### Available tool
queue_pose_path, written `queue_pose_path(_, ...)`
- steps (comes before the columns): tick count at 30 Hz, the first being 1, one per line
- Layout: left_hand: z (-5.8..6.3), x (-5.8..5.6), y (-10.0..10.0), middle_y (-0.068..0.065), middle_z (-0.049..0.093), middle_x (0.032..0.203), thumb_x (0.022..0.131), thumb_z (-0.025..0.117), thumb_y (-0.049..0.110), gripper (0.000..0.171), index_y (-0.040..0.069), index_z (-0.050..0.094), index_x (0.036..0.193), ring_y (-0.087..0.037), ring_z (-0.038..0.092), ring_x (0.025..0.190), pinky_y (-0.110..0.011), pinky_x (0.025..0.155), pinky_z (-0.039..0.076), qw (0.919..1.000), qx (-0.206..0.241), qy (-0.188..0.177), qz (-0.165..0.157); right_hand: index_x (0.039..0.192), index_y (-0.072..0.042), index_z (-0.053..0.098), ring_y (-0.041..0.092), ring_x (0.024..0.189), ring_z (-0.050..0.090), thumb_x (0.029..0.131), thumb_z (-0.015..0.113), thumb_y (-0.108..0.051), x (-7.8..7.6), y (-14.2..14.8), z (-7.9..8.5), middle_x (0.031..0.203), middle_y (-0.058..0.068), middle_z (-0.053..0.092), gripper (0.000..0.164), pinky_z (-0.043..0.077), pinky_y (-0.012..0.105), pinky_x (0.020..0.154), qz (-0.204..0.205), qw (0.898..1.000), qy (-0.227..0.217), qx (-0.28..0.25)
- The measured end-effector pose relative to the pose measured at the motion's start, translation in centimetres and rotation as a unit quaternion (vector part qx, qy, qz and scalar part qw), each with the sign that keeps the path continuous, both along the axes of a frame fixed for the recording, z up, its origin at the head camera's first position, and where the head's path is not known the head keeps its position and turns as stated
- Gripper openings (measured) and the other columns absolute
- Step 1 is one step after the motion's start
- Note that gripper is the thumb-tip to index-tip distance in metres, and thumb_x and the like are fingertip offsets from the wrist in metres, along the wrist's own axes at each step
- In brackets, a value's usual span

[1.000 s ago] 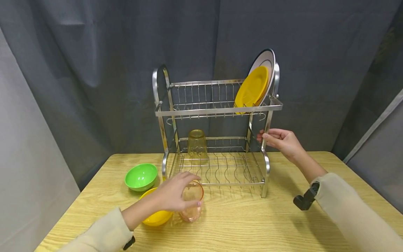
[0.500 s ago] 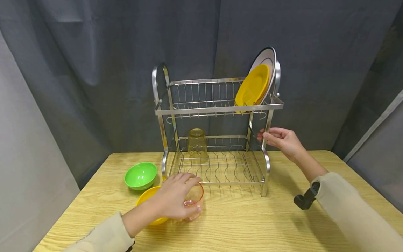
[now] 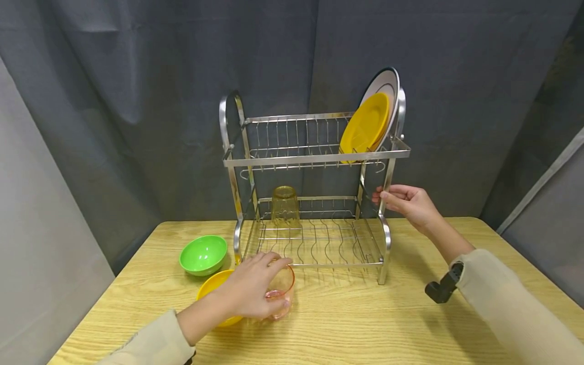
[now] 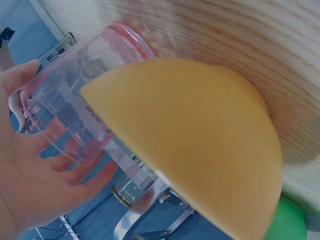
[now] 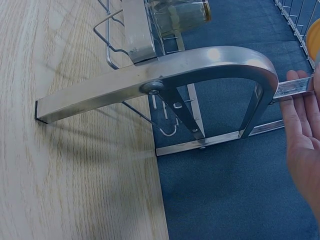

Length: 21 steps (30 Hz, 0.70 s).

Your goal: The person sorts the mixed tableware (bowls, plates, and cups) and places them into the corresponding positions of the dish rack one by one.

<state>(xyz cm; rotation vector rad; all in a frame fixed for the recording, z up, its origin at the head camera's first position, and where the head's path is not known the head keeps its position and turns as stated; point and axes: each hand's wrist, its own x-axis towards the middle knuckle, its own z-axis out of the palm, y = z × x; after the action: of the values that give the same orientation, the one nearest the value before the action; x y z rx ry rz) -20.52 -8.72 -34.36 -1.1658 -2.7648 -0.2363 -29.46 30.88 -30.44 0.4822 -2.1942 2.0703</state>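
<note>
My left hand curls round a clear pink-tinted glass on the table, thumb on the near side and fingers on the far side. In the left wrist view, some fingers show through the wall of the glass. Just left of it, partly hidden by the forearm, is a yellow bowl; it covers much of that wrist view. My right hand grips the right upright of a two-tier metal dish rack, thumb in front. In the right wrist view, the fingers lie behind the metal bar.
A green bowl sits behind the yellow one. An amber glass stands upside down on the rack's lower tier. Yellow plates and a white dark-rimmed plate lean at the upper tier's right end. A grey curtain hangs behind.
My left hand has moved slightly right and closed in round the pink glass, which has tilted or shifted a little. The yellow bowl has shifted slightly left. My right hand stays on the upright.
</note>
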Motion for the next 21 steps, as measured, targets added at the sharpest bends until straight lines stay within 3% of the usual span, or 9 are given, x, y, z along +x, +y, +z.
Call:
queue_pose_path(8,0.2,-0.3,0.1,-0.007,0.061,0.13,0.083,0.064,0.05,0.067,0.016,0.05,0.14,-0.027,0.058,0.122,-0.049,0.11,0.046,0.9998,0.011,-0.009,-0.012,0.097,-0.026,0.072,-0.003,0.089,0.072,0.097,0.061,-0.011,0.1,0.0,0.0,0.092,-0.016,0.077,0.019,0.055,0.008,0.082,0.0,1.0,-0.002,0.001)
queue_pose_path(21,1.4,-0.9,0.3,-0.006,0.065,0.117,0.077,0.074,0.047,0.065,0.014,0.057,0.131,-0.023,0.06,0.109,-0.042,0.09,0.057,0.9985,0.013,-0.052,-0.011,0.097,-0.027,0.072,-0.003,0.09,0.072,0.096,0.062,-0.013,0.4,-0.1,0.1,0.092,-0.016,0.077,0.018,0.055,0.008,0.081,-0.003,1.0,-0.014,-0.001)
